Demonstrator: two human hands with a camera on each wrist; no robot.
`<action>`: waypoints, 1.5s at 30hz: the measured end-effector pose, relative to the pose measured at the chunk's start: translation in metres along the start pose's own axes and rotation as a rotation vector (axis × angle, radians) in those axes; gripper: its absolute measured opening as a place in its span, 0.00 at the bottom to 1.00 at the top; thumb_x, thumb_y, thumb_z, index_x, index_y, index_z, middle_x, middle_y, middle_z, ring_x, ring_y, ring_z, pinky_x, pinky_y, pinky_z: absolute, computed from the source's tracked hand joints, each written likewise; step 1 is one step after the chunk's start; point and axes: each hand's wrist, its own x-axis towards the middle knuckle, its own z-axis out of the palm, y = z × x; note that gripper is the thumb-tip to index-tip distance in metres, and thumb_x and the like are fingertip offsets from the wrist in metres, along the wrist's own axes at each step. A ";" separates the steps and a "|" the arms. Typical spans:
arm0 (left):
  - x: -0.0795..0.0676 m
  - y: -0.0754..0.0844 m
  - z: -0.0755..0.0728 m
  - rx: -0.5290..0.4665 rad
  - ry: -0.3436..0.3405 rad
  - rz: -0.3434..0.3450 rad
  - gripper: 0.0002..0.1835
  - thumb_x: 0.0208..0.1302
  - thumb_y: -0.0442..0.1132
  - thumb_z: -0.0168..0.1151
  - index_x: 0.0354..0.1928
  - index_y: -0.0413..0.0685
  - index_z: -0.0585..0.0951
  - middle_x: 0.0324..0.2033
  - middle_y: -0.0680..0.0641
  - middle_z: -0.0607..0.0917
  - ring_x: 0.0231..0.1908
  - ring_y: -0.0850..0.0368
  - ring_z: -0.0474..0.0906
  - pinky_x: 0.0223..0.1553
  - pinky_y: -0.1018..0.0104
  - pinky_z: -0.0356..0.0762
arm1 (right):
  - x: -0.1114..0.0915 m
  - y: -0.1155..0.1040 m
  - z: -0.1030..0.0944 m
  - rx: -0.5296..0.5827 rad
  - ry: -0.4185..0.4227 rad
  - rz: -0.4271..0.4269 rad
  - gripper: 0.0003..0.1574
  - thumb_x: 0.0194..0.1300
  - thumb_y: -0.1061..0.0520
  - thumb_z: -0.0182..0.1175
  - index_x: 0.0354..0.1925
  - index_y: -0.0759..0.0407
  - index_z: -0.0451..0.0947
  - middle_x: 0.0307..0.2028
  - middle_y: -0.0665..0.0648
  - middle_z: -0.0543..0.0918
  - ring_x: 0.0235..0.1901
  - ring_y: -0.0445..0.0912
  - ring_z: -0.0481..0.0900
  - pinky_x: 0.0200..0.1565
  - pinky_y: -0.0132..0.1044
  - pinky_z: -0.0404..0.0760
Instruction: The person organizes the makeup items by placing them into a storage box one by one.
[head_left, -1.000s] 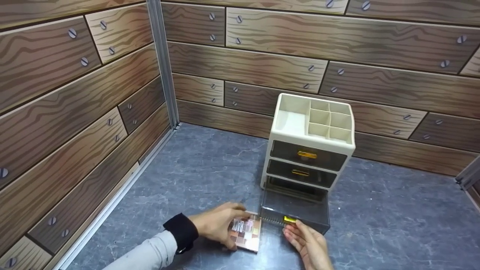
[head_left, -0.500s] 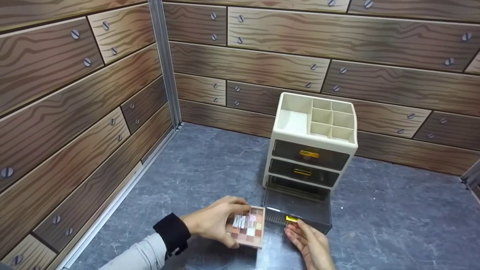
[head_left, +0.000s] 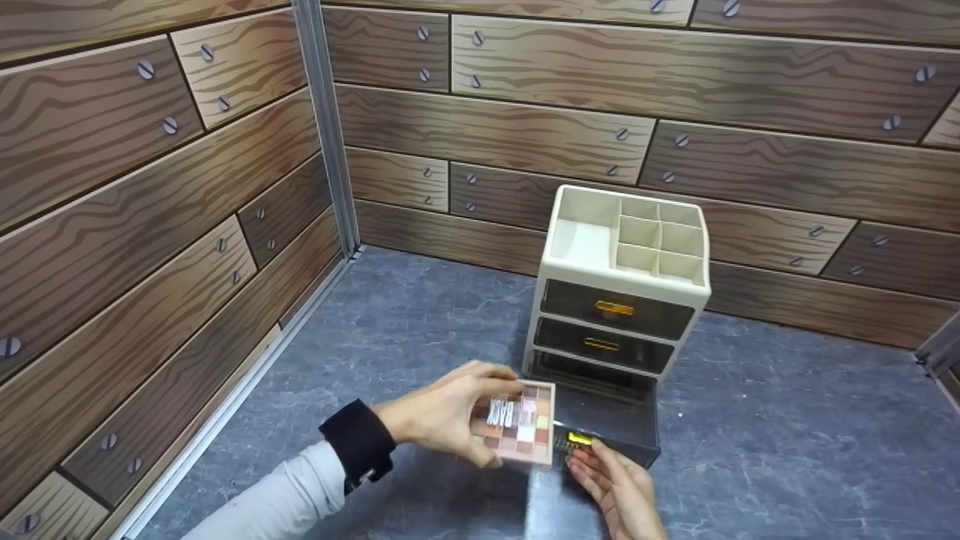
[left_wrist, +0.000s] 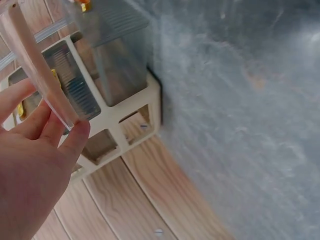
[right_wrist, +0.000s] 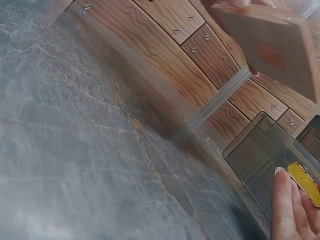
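In the head view my left hand (head_left: 450, 409) grips an eyeshadow palette (head_left: 517, 427) by its left side, thumb at the near edge and fingers at the far edge. Its checkered colours face up, and it overlaps the left front corner of the pulled-out bottom drawer (head_left: 619, 409). Seen from the right wrist, the underside of the palette (right_wrist: 272, 45) is held up above the drawer front. My right hand (head_left: 619, 487) pinches the gold drawer handle (head_left: 579, 438) between thumb and fingers. The drawer is dark and see-through.
The cream drawer organizer (head_left: 626, 274) stands near the back wall (head_left: 525, 60), its upper two drawers closed. Divided compartments form its top. A side wall (head_left: 150, 225) with a wood pattern runs along the left. The floor surface (head_left: 360, 315) is grey and marbled.
My left hand has lifted the palette off the grey surface and carried it right and forward to the drawer's left front corner. My right hand has stayed at the handle.
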 end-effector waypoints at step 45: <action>0.131 -0.003 0.041 -0.013 -0.111 -0.068 0.44 0.53 0.59 0.80 0.69 0.44 0.79 0.63 0.46 0.84 0.51 0.64 0.80 0.54 0.75 0.77 | -0.001 -0.001 -0.001 -0.005 -0.005 0.012 0.12 0.82 0.60 0.50 0.42 0.63 0.79 0.34 0.57 0.89 0.36 0.44 0.90 0.50 0.36 0.88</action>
